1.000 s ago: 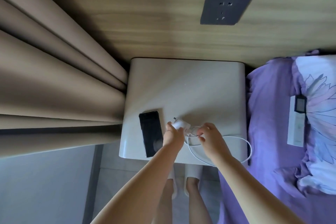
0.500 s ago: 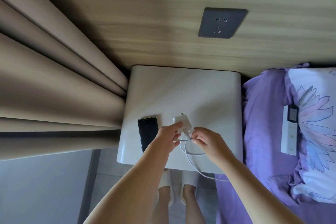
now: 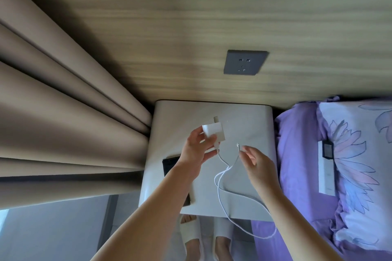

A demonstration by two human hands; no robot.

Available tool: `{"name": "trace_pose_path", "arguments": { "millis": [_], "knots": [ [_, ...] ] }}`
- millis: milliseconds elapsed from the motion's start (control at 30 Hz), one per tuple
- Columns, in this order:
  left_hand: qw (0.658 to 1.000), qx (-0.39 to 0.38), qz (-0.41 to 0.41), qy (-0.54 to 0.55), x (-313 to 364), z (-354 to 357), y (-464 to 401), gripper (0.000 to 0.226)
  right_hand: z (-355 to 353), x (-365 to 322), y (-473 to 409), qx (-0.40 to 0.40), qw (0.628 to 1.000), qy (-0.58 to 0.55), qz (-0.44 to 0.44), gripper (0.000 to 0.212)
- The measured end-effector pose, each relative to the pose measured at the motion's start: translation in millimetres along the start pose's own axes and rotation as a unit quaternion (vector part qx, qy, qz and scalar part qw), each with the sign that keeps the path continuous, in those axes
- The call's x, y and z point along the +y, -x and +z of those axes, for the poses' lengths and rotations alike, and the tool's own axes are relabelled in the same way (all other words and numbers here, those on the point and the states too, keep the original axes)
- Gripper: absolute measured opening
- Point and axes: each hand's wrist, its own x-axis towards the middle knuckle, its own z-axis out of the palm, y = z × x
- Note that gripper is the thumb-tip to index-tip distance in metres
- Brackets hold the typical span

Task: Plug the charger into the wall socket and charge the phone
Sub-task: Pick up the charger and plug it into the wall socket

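Note:
My left hand (image 3: 196, 151) holds the white charger block (image 3: 213, 132) above the white bedside table (image 3: 250, 121), its prongs pointing up toward the wall. A white cable (image 3: 221, 178) runs from the block's lower end, loops down past the table's front edge and comes back up to my right hand (image 3: 253, 160), which pinches the cable near its free connector tip (image 3: 238, 145). The dark grey wall socket (image 3: 245, 62) sits on the wood panel above the table, with nothing plugged in. The black phone (image 3: 170, 166) lies on the table's left side, largely hidden under my left forearm.
Beige curtains (image 3: 70, 125) hang at the left, touching the table's side. A bed with purple sheets (image 3: 297, 154) and a flowered pillow (image 3: 358, 165) lies at the right, with a white remote (image 3: 326, 172) on it. My feet in white slippers (image 3: 192, 237) stand below the table.
Both hands rose off the table: the left lifted the charger block, the right drew the cable's free end out to the right. The view tilted up, so the socket sits lower in frame.

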Motion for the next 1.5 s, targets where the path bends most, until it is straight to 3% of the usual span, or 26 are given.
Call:
{"name": "trace_pose_path", "arguments": {
  "millis": [100, 233, 367, 433, 567, 733, 1000, 1133, 1400, 1500],
  "knots": [
    [0.998, -0.036, 0.034, -0.027, 9, 13, 8, 0.032, -4, -33, -6, -0.015, 0.994, -0.107, -0.009, 0.024],
    [0.989, -0.138, 0.043, 0.024, 19, 26, 15, 0.025, -14, -67, -11, -0.088, 0.965, -0.246, 0.004, 0.014],
    [0.992, -0.117, 0.020, 0.051, 27, 32, 13, 0.051, -25, -80, -15, -0.135, 0.949, -0.284, 0.000, 0.035],
    [0.990, -0.123, 0.012, 0.075, 30, 35, 11, 0.050, -27, -84, -18, -0.142, 0.944, -0.297, -0.010, 0.033],
    [0.990, -0.130, 0.013, 0.053, 36, 42, 9, 0.039, -27, -91, -28, -0.127, 0.929, -0.348, 0.012, 0.050],
    [0.990, -0.139, 0.032, 0.024, 38, 44, 8, 0.026, -34, -102, -39, -0.137, 0.902, -0.409, -0.002, 0.031],
    [0.995, -0.097, 0.014, -0.018, 47, 67, -1, 0.031, -44, -115, -60, -0.073, 0.886, -0.457, 0.023, 0.026],
    [0.992, -0.124, 0.003, 0.000, 28, 61, 8, 0.028, -45, -122, -73, -0.053, 0.879, -0.473, 0.022, 0.029],
    [0.988, -0.105, -0.006, -0.112, 11, 44, 9, 0.010, -39, -127, -85, -0.010, 0.878, -0.478, 0.020, 0.025],
    [0.985, -0.093, 0.003, -0.145, 6, 43, 9, 0.014, -35, -126, -83, -0.005, 0.877, -0.480, 0.015, 0.026]
  ]
}}
